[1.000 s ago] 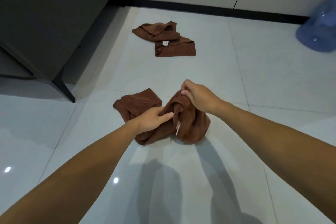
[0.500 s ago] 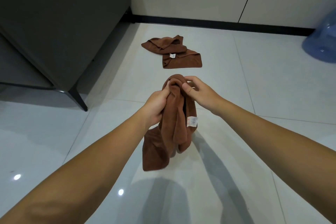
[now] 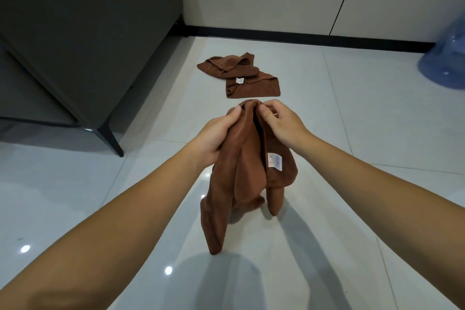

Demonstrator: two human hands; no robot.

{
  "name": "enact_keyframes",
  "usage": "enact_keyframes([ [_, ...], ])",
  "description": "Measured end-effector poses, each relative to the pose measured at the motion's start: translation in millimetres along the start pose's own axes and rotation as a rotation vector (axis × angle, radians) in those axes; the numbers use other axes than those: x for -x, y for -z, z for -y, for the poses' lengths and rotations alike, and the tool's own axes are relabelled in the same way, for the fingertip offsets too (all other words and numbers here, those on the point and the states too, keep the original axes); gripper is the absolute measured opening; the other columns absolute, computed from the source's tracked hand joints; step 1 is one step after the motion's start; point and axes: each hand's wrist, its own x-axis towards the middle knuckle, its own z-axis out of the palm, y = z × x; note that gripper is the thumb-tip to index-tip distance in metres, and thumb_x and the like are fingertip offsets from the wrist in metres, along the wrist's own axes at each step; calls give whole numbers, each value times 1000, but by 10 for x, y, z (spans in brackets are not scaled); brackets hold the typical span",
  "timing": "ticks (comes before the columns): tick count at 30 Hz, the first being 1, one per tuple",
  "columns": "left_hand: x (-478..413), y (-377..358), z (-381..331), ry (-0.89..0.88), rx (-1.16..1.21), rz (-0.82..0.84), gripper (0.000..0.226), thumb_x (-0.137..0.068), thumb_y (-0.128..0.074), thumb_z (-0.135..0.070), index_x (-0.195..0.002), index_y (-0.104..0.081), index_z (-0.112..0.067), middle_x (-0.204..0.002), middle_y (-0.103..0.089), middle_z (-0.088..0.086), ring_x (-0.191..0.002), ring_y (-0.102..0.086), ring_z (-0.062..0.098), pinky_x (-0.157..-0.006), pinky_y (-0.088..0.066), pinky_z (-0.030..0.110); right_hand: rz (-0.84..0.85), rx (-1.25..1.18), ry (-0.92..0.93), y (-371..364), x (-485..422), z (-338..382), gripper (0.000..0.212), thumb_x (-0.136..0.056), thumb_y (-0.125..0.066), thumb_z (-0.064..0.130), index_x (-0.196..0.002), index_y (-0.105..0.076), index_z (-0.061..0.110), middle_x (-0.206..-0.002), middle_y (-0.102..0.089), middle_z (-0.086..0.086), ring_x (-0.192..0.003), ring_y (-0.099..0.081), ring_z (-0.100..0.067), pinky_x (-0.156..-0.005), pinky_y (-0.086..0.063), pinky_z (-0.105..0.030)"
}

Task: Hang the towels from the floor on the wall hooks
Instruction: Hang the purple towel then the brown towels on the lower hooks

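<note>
A brown towel (image 3: 246, 171) with a white label hangs bunched in the air above the floor. My left hand (image 3: 216, 133) grips its top left edge, and my right hand (image 3: 279, 123) pinches the top right edge beside it. The towel's lower folds dangle between my forearms. A second brown towel (image 3: 241, 75), crumpled and also labelled, lies on the white tiles further ahead, near the wall. No wall hooks are in view.
A dark cabinet (image 3: 83, 40) on slanted legs stands at the left. A blue water jug (image 3: 445, 58) sits at the right edge. A white wall with a black skirting board (image 3: 302, 39) closes the far side. Glossy white tiles (image 3: 364, 133) cover the floor.
Both hands have lifted the near towel off the floor and gathered its top edge; it now hangs free. The view has tilted upward, showing more wall.
</note>
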Motion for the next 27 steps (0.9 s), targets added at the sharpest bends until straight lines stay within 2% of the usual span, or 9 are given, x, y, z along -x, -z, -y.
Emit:
enact_keyframes([
  [2, -19, -76, -20, -33, 30, -109, 42, -97, -51, -47, -107, -71, -12, -106, -73, 10, -102, -69, 25, -95, -53, 38, -84, 53, 1, -22, -44, -47, 22, -99, -49, 43, -102, -59, 23, -108, -60, 1, -96, -57, -10, -76, -42, -19],
  [5, -39, -130, -37, -52, 157, -180, 46, -101, -43, -45, -108, -70, -8, -109, -72, 13, -102, -69, 26, -92, -54, 37, -192, 69, -1, -34, -4, 30, 26, -99, -47, 42, -92, -55, 18, -91, -57, 3, -78, -53, -7, -67, -39, -22],
  [10, -18, -207, -51, -102, 190, -124, 54, -105, -29, -43, -116, -66, -5, -110, -72, 12, -103, -69, 22, -88, -54, 32, -52, 6, 77, -111, 48, 183, 24, -95, -55, 42, -100, -60, 19, -96, -61, 8, -80, -54, -4, -70, -43, -19],
  [13, -14, -246, -52, -125, 112, -46, 63, -103, -24, -52, -123, -64, -7, -119, -69, 10, -116, -61, 21, -101, -48, 35, -54, 5, 7, -138, 9, 161, 34, -91, -60, 47, -109, -61, 18, -107, -62, 7, -90, -58, -9, -76, -43, -21],
  [16, -20, -248, -51, -101, 24, 26, 69, -102, -19, -56, -126, -63, -9, -122, -67, 8, -121, -57, 18, -105, -45, 39, -90, -58, -70, -102, -17, 121, 34, -89, -64, 46, -104, -61, 16, -100, -63, 6, -90, -59, -11, -79, -46, -25],
  [19, -25, -212, -41, -129, 1, 16, 60, -104, -24, -48, -121, -65, -8, -111, -72, 4, -109, -65, 13, -97, -50, 36, -95, -124, -106, -72, -36, 136, 29, -92, -63, 39, -93, -62, 10, -86, -62, 4, -83, -58, -16, -78, -51, -33],
  [23, -64, -168, -13, -181, -60, -49, 29, -103, -43, -32, -113, -66, -17, -89, -75, -7, -82, -71, 6, -71, -54, 25, -102, -242, -198, -42, -57, 187, 29, -98, -48, 43, -91, -59, 16, -102, -65, -6, -99, -62, -24, -91, -52, -52],
  [25, -96, -157, 15, -161, -140, -133, 21, -99, -53, -35, -109, -66, -23, -86, -74, -9, -79, -71, 7, -67, -55, 22, -93, -375, -223, -16, -55, 250, 30, -101, -41, 42, -96, -58, 18, -106, -65, -8, -102, -63, -25, -93, -53, -51],
  [27, -121, -126, 66, -62, -231, -201, 38, -93, -57, -48, -115, -64, -18, -87, -72, 0, -79, -67, 15, -68, -54, 26, -91, -554, -223, -3, -57, 313, 31, -104, -37, 38, -100, -59, 16, -105, -67, -8, -100, -66, -21, -91, -54, -43],
])
